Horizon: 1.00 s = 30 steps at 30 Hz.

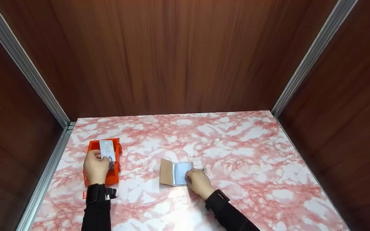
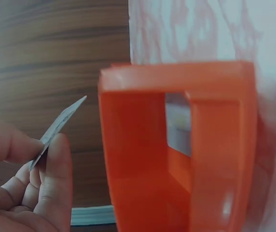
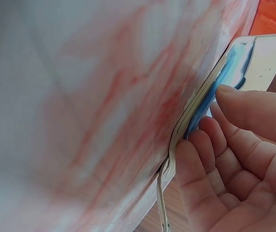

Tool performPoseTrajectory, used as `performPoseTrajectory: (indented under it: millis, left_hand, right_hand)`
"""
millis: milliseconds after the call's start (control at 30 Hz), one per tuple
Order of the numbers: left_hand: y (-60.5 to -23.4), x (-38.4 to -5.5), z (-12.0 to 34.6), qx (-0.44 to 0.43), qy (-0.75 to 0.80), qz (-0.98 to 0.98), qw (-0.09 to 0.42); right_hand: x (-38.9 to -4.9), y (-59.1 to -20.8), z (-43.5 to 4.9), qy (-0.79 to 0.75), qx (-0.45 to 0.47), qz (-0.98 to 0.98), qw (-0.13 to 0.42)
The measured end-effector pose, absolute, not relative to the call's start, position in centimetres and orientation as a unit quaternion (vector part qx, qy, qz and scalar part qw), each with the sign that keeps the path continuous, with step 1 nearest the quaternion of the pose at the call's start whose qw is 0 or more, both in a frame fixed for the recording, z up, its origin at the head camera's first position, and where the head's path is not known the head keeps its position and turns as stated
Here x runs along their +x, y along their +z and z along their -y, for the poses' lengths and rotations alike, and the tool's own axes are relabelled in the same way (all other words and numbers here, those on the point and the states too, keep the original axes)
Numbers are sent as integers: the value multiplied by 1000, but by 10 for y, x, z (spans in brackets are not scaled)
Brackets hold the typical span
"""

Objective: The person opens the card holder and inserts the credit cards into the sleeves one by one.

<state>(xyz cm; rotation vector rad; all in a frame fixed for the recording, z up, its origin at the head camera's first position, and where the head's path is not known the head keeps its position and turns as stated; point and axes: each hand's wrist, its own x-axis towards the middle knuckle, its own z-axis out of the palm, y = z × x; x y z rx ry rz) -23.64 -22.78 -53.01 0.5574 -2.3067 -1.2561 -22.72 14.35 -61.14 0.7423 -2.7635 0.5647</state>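
My left hand pinches a thin pale card between thumb and fingers, over an orange bin at the left of the table. Seen edge-on in the left wrist view, the card tilts beside the bin's rim. A small tan card holder lies opened out near the middle, with bluish clear sleeves on its right half. At their right edge, my right hand grips the holder, thumb on the sleeves and fingers curled at the edge. A narrow strap sticks out from the holder.
The pink-and-white marbled table is walled by dark wood panels at the back and sides. Metal rails run along the corners. A small red tag shows beside my left wrist.
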Motion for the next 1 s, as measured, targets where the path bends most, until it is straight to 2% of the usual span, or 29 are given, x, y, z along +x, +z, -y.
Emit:
performPoseTrajectory:
  millis: [333, 1000]
  left_hand:
    - [-524, -237, 193, 143, -486, 827, 244]
    - [-538, -230, 134, 90, -521, 824, 204]
  right_hand:
    - [-227, -611, -143, 189, 247, 944, 105]
    - [-226, -610, -144, 194, 248, 944, 104]
